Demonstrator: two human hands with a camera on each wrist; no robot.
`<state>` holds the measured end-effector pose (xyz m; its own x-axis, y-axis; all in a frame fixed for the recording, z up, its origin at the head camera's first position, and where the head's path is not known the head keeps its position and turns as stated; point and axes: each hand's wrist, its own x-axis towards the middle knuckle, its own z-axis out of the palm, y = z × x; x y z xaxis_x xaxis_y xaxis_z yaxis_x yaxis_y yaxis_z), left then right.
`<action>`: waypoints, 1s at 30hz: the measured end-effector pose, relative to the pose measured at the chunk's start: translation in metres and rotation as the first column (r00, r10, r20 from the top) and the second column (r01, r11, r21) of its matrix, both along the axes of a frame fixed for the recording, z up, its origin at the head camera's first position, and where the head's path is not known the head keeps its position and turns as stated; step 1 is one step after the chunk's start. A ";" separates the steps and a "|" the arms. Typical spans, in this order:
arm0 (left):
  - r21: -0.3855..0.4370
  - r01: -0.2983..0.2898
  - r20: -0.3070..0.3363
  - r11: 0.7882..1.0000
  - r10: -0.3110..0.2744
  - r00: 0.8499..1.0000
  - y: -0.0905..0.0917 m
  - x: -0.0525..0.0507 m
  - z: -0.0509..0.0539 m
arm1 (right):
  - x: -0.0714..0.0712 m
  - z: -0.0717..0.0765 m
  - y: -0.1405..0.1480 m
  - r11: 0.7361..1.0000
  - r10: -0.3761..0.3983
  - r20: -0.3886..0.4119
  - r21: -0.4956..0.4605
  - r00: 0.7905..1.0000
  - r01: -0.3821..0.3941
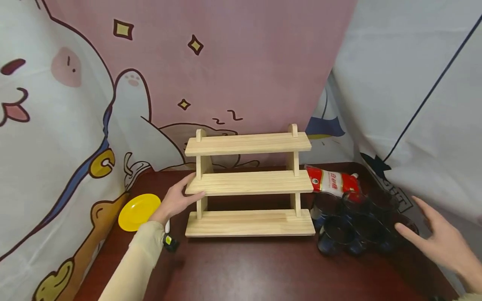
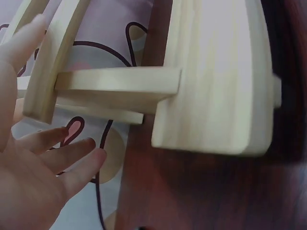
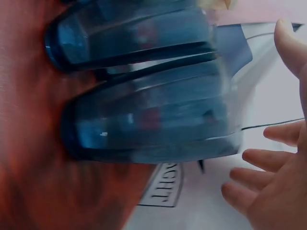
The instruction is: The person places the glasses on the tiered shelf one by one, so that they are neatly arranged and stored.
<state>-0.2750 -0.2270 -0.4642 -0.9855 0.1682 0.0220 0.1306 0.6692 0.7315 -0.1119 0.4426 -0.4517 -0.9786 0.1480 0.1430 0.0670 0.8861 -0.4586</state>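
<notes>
A three-tier wooden display rack [image 1: 248,182] stands on the table. My left hand [image 1: 179,200] holds the left end of its middle shelf, thumb along the front edge and forefinger at the back. In the left wrist view, the other fingers [image 2: 72,160] of that hand are spread loosely beside the rack. My right hand [image 1: 438,236] hovers at the right with thumb and fingers apart, nothing between them. Just left of it stand several dark blue glass tumblers [image 1: 337,234], grouped closely beside the rack. Two tumblers [image 3: 153,115] show large in the right wrist view, apart from the fingers.
A red and white bag of sugar [image 1: 335,180] lies behind the tumblers. Left of the rack is a yellow plate [image 1: 139,212], partly behind my left wrist. Printed cloth [image 1: 244,62] hangs round the back and sides of the dark reddish table [image 1: 244,267].
</notes>
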 end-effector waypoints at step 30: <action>0.424 -0.053 0.003 0.904 0.057 0.998 0.009 0.001 -0.031 | 0.009 -0.067 -0.007 0.872 -0.026 -0.192 -0.484 0.981 -0.072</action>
<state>-0.2735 -0.2177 -0.4953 -0.9923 0.0865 0.0887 0.1110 0.3027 0.9466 -0.1030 0.4353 -0.5183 -0.9448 0.2245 0.2385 -0.0803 0.5472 -0.8331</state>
